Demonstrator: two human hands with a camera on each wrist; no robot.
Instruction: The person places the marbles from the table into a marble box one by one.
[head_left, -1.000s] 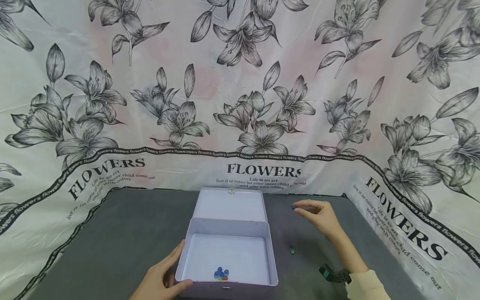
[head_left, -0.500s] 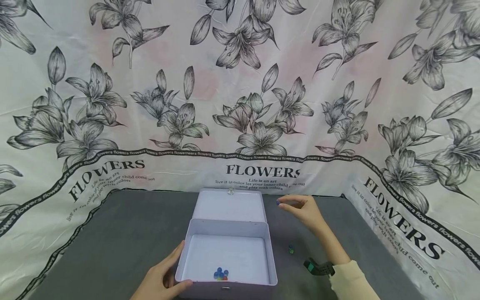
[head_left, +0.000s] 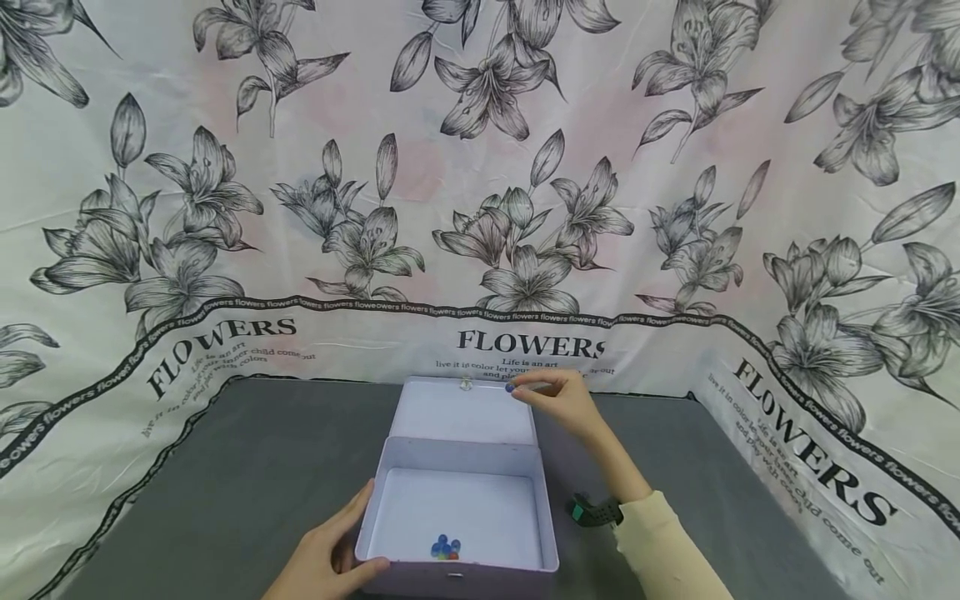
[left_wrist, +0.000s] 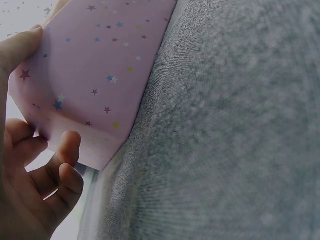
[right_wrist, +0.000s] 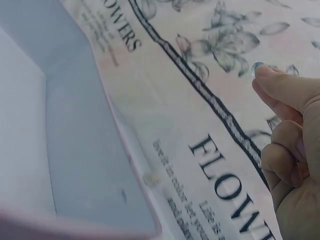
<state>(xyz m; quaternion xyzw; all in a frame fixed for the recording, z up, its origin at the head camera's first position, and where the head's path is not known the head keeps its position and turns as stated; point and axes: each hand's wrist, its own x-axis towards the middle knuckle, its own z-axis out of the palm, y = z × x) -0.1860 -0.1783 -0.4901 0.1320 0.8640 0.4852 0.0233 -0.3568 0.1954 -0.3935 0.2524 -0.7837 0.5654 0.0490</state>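
Note:
On the grey cloth stands a box (head_left: 459,504), white inside, its hinged lid (head_left: 465,412) laid back behind it. The left wrist view shows its pink outer side (left_wrist: 95,65) printed with small stars. My left hand (head_left: 326,546) grips the front left corner, thumb on the front rim and fingers along the left side. Several marbles (head_left: 446,547), mostly blue with some orange and yellow, lie inside by the front wall. Thumb and forefinger of my right hand (head_left: 562,400) pinch a blue marble (head_left: 510,387) above the lid's far right part; in the right wrist view only a sliver of that marble (right_wrist: 257,67) shows.
Grey cloth (head_left: 247,483) covers the table. A white flower-printed curtain (head_left: 480,208) rises behind and along both sides. A dark band with a green patch (head_left: 592,510) sits at the right wrist. The lid's clasp (head_left: 466,383) is at its far edge.
My right hand has moved left with the blue marble, from beside the box to over the lid. The small marbles on the cloth right of the box are now hidden. My left hand stays put.

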